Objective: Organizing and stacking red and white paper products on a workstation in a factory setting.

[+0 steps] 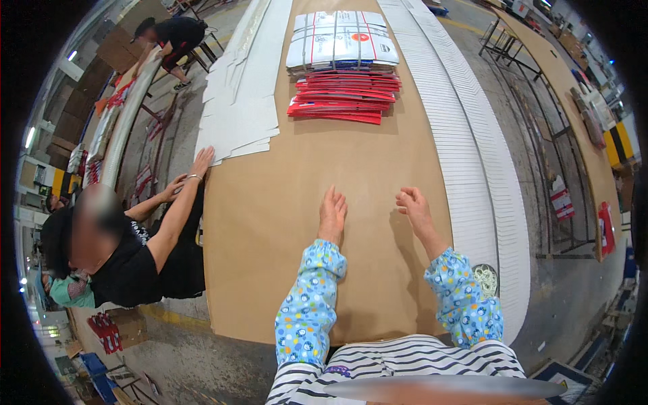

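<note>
We held both hands over the near half of the brown tabletop [270, 270], apart from each other. Our left hand [332, 212] was partly open, its fingers pointing away from us and slightly bent, with nothing in its grasp. Our right hand [417, 208] was loosely curled, fingers turned in toward the left, and it held nothing either; we could not tell whether the left touched the surface.

Well ahead of both hands, at the far end, lay the strapped bundle of white printed sacks [341, 42], with red flat packs [344, 98] layered unevenly along its near side. Overlapping white sheets [239, 88] covered the far left edge, where a co-worker's hand [201, 163] rested by their near corner. Along our right ran long rows of white sheets [466, 169], and a round dish of pale strips [484, 280] sat near our right sleeve [462, 297].
</note>
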`<state>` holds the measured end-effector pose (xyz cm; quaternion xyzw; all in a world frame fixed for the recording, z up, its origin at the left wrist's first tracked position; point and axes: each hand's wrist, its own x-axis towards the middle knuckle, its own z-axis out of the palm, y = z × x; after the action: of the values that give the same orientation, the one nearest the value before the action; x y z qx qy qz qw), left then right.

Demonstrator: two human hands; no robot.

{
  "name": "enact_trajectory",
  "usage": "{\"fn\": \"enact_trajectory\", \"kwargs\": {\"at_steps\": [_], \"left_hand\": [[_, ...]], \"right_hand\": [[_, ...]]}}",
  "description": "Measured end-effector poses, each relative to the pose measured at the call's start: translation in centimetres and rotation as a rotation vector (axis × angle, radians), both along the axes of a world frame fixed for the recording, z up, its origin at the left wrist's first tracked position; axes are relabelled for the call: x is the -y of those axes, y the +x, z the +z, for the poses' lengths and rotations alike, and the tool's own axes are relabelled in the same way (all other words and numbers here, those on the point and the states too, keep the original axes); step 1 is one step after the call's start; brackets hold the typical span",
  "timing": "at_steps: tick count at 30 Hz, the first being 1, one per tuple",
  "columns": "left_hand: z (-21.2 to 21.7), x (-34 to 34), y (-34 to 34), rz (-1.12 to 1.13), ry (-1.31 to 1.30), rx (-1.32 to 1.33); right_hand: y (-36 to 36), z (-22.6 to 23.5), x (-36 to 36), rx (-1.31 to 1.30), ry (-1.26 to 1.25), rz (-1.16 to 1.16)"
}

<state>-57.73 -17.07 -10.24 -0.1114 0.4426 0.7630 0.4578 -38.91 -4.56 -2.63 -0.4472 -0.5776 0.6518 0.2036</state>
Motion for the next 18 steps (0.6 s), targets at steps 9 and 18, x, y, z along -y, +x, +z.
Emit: {"fn": "enact_trajectory", "kwargs": {"at_steps": [9,18], "left_hand": [[0.6,-7.6,-3.9,0.023,0.103,-0.014],[5.5,-10.7,-5.3,0.134,0.168,-0.048]], "right_hand": [[-4.6,-1.8,-5.4,-0.074,-0.017,-0.184],[-9.1,-1.9,-13.3,-0.076,0.223,-0.412]]}}
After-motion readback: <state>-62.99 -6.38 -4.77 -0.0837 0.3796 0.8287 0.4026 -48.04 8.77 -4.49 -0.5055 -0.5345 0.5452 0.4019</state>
